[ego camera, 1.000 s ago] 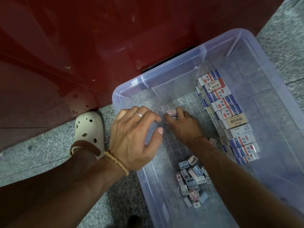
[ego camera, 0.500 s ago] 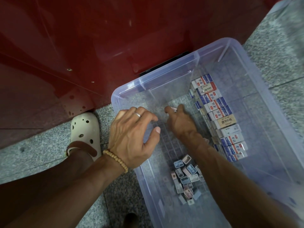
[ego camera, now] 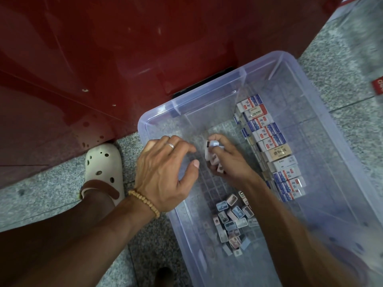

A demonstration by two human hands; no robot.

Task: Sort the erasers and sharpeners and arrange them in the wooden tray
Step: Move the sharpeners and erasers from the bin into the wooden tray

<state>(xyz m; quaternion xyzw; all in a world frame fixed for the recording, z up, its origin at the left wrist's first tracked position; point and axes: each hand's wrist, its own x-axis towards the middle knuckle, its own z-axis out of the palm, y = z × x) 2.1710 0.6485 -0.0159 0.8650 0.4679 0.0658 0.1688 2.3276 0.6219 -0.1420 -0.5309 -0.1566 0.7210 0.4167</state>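
Speckled granite floor, red cabinet behind; clear bin; right hand clutching small erasers; left hand loose.

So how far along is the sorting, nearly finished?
Partly. A row of boxed erasers already stands along the clear bin's far side. The right hand holds several small pieces; the left hand hovers empty. A loose pile remains. No wooden tray is visible.

one clear bin, roughly eleven boxed erasers, two hands
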